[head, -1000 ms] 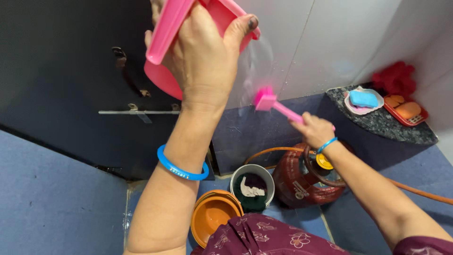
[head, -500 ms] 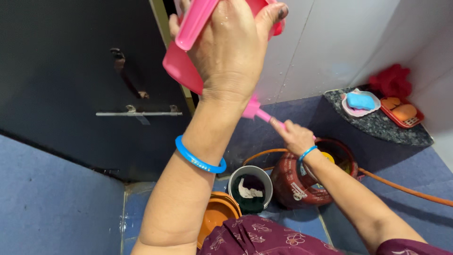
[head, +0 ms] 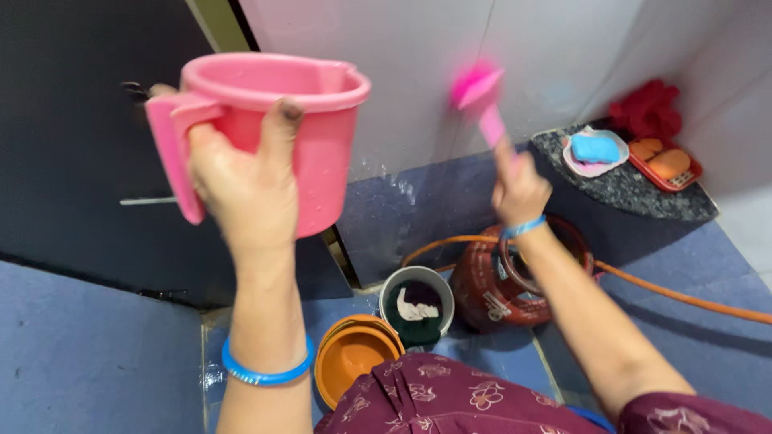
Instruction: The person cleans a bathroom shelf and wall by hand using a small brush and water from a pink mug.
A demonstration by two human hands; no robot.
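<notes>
I see the left hand (head: 241, 181) wrapped tight around a big pink plastic mug (head: 277, 133), held up high. The right hand (head: 519, 189) squeezes a pink plastic scrub brush (head: 478, 92), its bristles against the white tiled wall (head: 402, 72) for scrubbing.

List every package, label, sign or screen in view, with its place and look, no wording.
Pale printed label: on the side of the dark red metal gas cylinder on the floor, below the right hand; small, light patch, blurred.
No packages, signs or screens show.
</notes>
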